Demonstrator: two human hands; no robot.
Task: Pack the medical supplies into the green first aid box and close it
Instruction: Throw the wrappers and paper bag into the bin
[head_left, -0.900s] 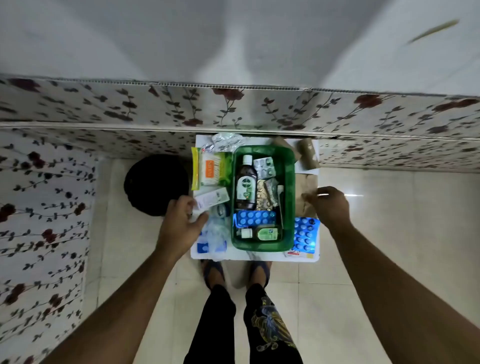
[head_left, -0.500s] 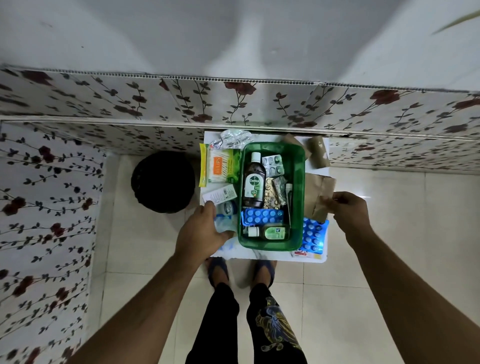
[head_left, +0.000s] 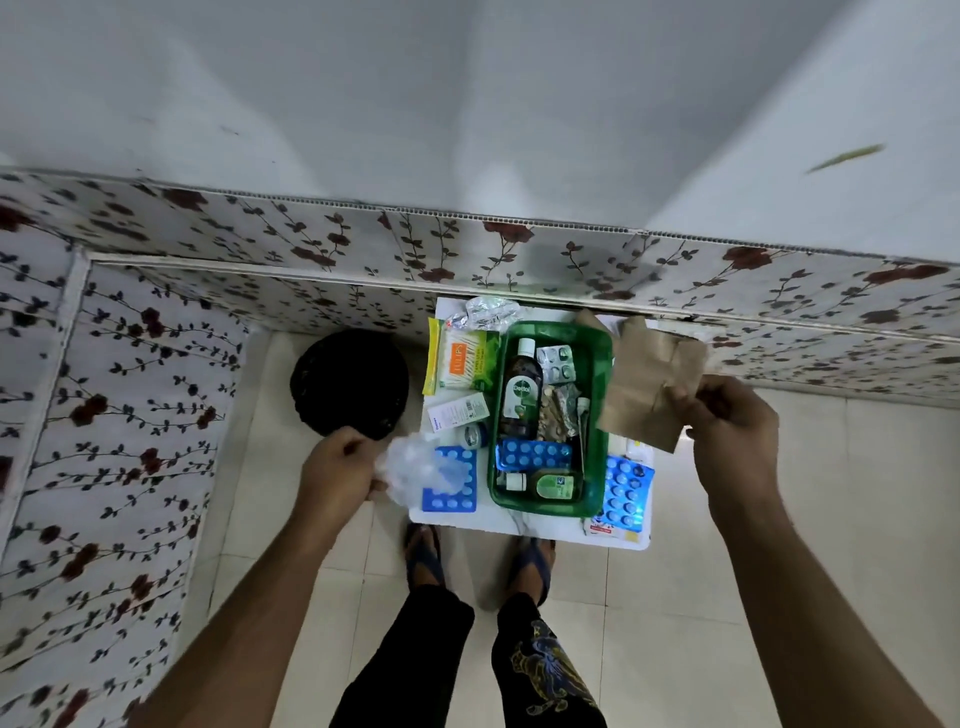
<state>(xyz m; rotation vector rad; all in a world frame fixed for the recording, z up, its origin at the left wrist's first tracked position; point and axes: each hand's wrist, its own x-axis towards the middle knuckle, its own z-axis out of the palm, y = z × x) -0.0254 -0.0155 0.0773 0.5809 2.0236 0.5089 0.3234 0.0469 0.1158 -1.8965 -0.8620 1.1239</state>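
Note:
The green first aid box (head_left: 600, 415) stands open on a small white table (head_left: 519, 525). Inside lie a dark Dettol bottle (head_left: 521, 392), pill strips, a blue blister pack (head_left: 535, 455) and a small green bottle (head_left: 556, 486). My left hand (head_left: 337, 470) is shut on a clear plastic bag (head_left: 415, 467), lifted over a blue blister pack (head_left: 457, 483) at the table's left. My right hand (head_left: 732, 431) pinches a brown paper bag (head_left: 644, 384), raised right of the box.
Left of the box lie a cotton bud pack (head_left: 460, 361), a white carton (head_left: 457, 411) and a small jar (head_left: 475, 435). Another blue blister pack (head_left: 626, 491) lies at the right. A black round bin (head_left: 349, 383) stands on the floor to the left. Floral wall panels rise behind.
My left hand has closed on the clear plastic bag and pulled it up and left, uncovering a blue blister pack. My right hand has lifted the brown paper bag off the table.

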